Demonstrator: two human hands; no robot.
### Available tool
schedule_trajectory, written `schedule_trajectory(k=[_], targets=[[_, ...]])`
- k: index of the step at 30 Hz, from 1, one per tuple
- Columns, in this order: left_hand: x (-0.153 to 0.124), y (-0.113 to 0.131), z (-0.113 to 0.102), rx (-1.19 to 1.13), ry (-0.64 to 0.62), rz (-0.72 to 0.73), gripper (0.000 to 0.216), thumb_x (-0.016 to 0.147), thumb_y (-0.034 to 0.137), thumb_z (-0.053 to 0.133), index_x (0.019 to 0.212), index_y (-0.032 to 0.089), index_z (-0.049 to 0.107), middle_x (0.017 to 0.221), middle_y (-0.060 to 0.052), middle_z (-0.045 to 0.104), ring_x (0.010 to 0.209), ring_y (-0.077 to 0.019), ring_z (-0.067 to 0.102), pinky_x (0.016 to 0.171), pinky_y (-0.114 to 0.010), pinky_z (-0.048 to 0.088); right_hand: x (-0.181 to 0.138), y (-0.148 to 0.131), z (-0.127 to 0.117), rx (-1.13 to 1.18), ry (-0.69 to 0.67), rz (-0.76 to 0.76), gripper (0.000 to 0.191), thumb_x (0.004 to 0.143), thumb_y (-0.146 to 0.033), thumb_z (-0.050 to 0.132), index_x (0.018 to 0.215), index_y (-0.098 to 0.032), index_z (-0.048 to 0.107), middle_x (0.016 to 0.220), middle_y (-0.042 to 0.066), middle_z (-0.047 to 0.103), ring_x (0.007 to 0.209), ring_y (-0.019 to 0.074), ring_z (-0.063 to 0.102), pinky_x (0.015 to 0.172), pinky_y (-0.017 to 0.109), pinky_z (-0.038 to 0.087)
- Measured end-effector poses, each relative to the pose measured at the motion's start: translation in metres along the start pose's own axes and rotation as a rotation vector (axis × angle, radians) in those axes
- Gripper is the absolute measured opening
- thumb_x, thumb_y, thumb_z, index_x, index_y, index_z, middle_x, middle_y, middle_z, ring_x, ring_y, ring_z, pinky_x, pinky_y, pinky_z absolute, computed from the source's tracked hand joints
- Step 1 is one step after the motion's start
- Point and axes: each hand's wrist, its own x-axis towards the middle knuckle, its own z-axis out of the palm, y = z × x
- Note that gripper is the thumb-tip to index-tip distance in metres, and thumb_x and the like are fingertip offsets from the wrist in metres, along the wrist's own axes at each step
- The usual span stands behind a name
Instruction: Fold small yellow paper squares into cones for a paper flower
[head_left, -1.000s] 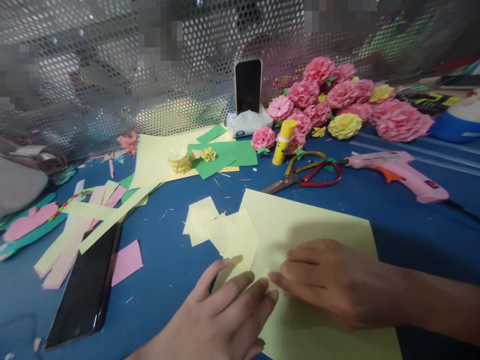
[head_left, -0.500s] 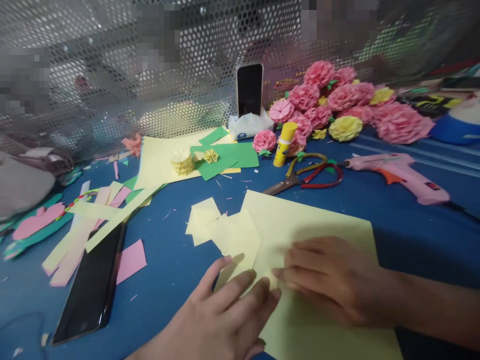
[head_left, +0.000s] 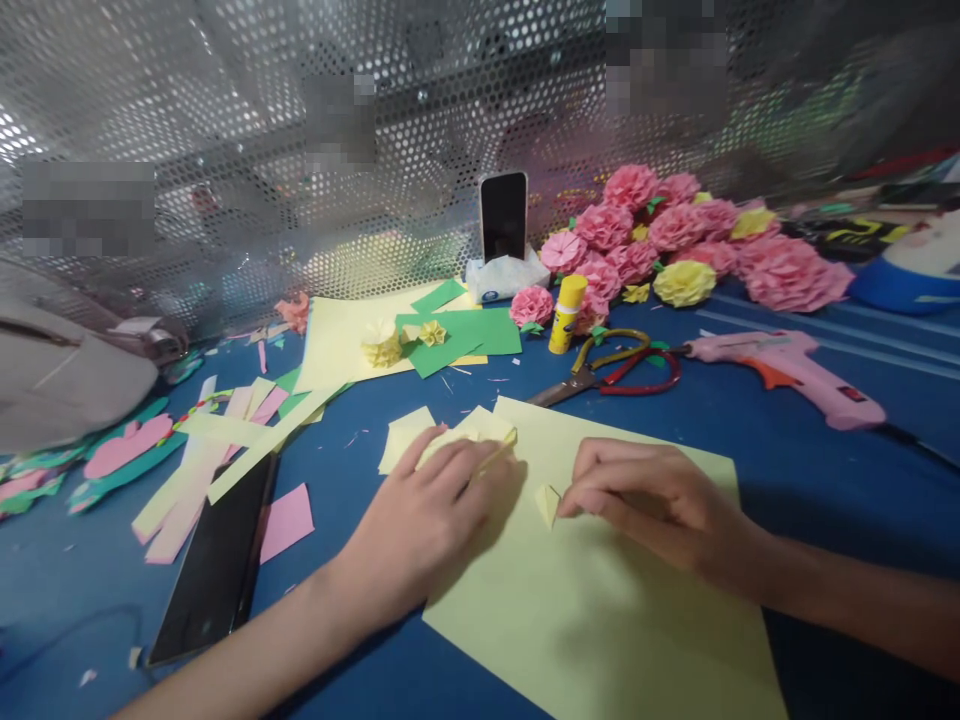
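My right hand (head_left: 660,505) is closed in a pinch at the tip of a small folded piece of yellow paper (head_left: 548,505). That piece rests over a large pale yellow sheet (head_left: 622,610) on the blue table. To the left, my left hand (head_left: 446,500) reaches over several small pale yellow paper pieces (head_left: 409,432). Its fingers bend round a lifted yellow paper edge (head_left: 508,440) on the sheet's upper left part; the thumb and some fingertips are hidden.
Beyond the sheet lie scissors (head_left: 592,375), a yellow glue stick (head_left: 568,315) and a pink glue gun (head_left: 795,375). Pink paper flowers (head_left: 679,230) are heaped behind. A black phone (head_left: 214,570) and paper strips (head_left: 187,470) lie left. Another phone (head_left: 504,215) stands by the perforated metal panel (head_left: 255,180).
My left hand has moved up over the small yellow pieces, its fingers now bent. The right hand has shifted slightly, and the small folded paper now shows at its fingertips. The camera view has tilted.
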Motion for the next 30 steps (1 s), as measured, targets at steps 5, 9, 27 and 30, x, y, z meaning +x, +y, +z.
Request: schedule_trajectory(k=[5, 9, 27, 30], targets=[[-0.004, -0.022, 0.004, -0.08, -0.015, -0.191, 0.07, 0.09, 0.008, 0.056, 0.153, 0.019, 0.029, 0.153, -0.017, 0.041, 0.124, -0.0253, 0.06, 0.089, -0.038, 0.059, -0.002, 0.003, 0.0, -0.018, -0.027, 0.027, 0.026, 0.1, -0.028, 0.055, 0.091, -0.018, 0.077, 0.079, 0.004, 0.065, 0.069, 0.0129, 0.061, 0.062, 0.023, 0.046], [-0.003, -0.03, 0.009, -0.085, 0.039, -0.225, 0.072, 0.089, 0.0, 0.047, 0.155, 0.019, 0.024, 0.151, -0.017, 0.046, 0.112, -0.0235, 0.067, 0.075, -0.032, 0.063, -0.002, 0.003, 0.0, -0.019, -0.037, 0.033, 0.028, 0.1, -0.03, 0.054, 0.091, -0.018, 0.077, 0.079, 0.004, 0.065, 0.07, 0.0133, 0.061, 0.065, 0.024, 0.047], [-0.002, 0.005, -0.011, -0.226, 0.418, 0.099, 0.025, 0.104, 0.018, 0.047, 0.094, 0.019, 0.07, 0.095, 0.0, 0.078, 0.094, -0.0139, 0.069, 0.084, -0.029, 0.05, -0.006, 0.001, 0.004, 0.112, -0.087, 0.118, 0.027, 0.103, -0.034, 0.049, 0.115, -0.017, 0.067, 0.089, 0.005, 0.07, 0.076, 0.0137, 0.063, 0.07, 0.023, 0.049], [-0.005, 0.034, -0.011, -0.253, 0.412, 0.187, 0.018, 0.102, 0.016, 0.051, 0.101, 0.019, 0.069, 0.109, 0.001, 0.077, 0.105, -0.0143, 0.066, 0.098, -0.032, 0.045, -0.01, -0.004, 0.013, 0.151, -0.132, 0.237, 0.038, 0.097, -0.042, 0.057, 0.127, -0.019, 0.059, 0.093, 0.004, 0.067, 0.077, 0.0144, 0.062, 0.066, 0.023, 0.048]])
